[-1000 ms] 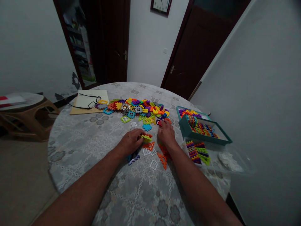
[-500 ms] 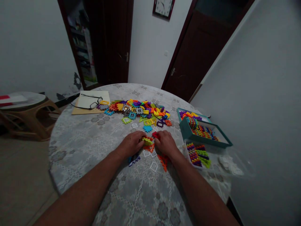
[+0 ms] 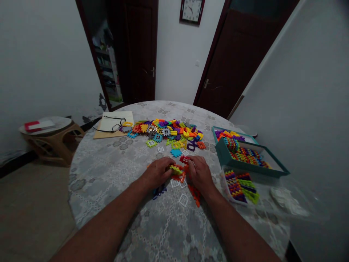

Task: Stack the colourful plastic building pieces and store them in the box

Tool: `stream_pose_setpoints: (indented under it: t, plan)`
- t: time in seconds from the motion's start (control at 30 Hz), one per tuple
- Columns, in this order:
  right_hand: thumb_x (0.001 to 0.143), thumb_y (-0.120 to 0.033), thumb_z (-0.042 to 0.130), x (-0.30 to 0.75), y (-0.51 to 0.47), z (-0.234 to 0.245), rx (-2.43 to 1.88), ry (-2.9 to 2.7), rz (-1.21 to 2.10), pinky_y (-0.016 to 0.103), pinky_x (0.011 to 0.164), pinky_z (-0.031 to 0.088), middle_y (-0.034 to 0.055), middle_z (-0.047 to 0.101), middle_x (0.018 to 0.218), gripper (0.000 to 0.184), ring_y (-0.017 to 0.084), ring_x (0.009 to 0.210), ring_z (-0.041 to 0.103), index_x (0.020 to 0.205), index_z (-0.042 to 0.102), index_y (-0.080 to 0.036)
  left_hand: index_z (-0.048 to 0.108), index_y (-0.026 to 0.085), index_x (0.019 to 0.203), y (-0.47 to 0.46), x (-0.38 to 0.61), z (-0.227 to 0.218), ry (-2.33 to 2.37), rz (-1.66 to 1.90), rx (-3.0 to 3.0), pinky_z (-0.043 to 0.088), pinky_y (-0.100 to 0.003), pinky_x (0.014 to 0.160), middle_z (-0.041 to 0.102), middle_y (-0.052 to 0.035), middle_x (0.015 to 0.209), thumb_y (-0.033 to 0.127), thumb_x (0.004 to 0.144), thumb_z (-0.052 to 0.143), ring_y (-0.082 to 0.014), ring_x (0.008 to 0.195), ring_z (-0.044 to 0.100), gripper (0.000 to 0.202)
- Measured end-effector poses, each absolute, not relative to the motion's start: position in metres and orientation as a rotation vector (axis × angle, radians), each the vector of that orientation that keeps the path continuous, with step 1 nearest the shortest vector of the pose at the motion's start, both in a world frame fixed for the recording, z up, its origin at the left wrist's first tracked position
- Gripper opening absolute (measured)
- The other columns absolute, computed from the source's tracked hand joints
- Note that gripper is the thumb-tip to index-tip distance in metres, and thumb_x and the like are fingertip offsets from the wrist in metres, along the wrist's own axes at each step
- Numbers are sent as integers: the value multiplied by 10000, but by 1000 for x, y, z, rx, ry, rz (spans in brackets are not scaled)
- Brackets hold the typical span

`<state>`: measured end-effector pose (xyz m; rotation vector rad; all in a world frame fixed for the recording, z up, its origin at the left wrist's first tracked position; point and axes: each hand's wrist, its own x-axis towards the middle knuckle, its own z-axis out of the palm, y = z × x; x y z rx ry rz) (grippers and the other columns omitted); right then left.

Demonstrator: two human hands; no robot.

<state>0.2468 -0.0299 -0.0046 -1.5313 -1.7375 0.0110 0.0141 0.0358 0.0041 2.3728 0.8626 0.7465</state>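
Note:
My left hand (image 3: pixel 157 173) is closed on a lime-green interlocking building piece (image 3: pixel 176 169), which is joined to or lying against orange pieces (image 3: pixel 180 177). Facing it, my right hand (image 3: pixel 201 172) pinches a red building piece (image 3: pixel 184 159) with a window-like grid. Beside the right wrist lies an orange toothed piece (image 3: pixel 194 194). Dark blue pieces (image 3: pixel 159 190) are partly hidden under my left wrist. White window inserts (image 3: pixel 183 199) rest on the tablecloth between my forearms, and a bright blue piece (image 3: pixel 176 153) sits just beyond the hands.
A heap of colourful building pieces (image 3: pixel 166 131) spreads across the table's far middle. Eyeglasses (image 3: pixel 116 127) lie on a pad (image 3: pixel 127 115) at the back left. On the right stand a teal box (image 3: pixel 222 154) and a clear plastic tub (image 3: pixel 227 194) of pieces.
The view has shifted, so everything sits slightly lower and further right. My right hand has tilted the red piece up, showing more of it; my left hand still grips the lime-green piece.

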Motion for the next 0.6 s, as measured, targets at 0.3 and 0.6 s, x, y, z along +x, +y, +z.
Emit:
stream_pose_setpoints:
  t: [0.3,0.6]
  plan:
    - [1043,-283,622,245,-37,1,-1516,-1707,97,397,1011,581,100,821,1126,202,252,1058,757,1145,783,-216,729,201,1215,38,14,2,880,741,2358,578,-412,1001,790,-98,1159,159,912,640,-251,1023,743,319]
    - [1081,-230,561,236,-39,5,-1412,-1896,124,391,1044,573,103,811,1176,256,240,1102,745,1215,780,-221,710,225,1322,37,14,5,931,759,2327,572,-445,1056,791,-107,1246,160,911,644,-261,1096,742,421]
